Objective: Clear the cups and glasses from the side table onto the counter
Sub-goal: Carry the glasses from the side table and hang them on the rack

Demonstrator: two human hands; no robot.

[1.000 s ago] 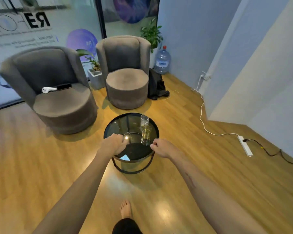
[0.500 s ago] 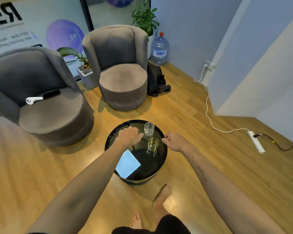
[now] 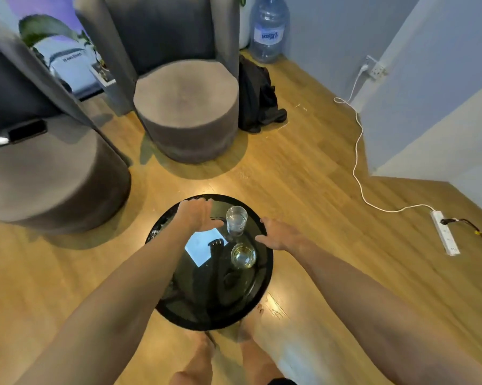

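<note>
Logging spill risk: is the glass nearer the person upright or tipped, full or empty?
Upright on the side table; the nearer glass shows its round rim from above, with yellowish liquid inside. Exact level: cannot tell.

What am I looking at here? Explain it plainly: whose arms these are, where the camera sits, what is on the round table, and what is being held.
There is no machine here. A person wears a camera on the head, looking forward and down, so the two bare arms reaching in from the bottom are their own. The left hand and the right hand are both open and hold nothing. Between them, on the dark round side table, stand two glasses: a clear glass farther away and a glass of yellowish liquid nearer the person. The pale patch on the tabletop looks like a reflection. Behind are two grey armchairs, and a water bottle stands by the wall.
</note>
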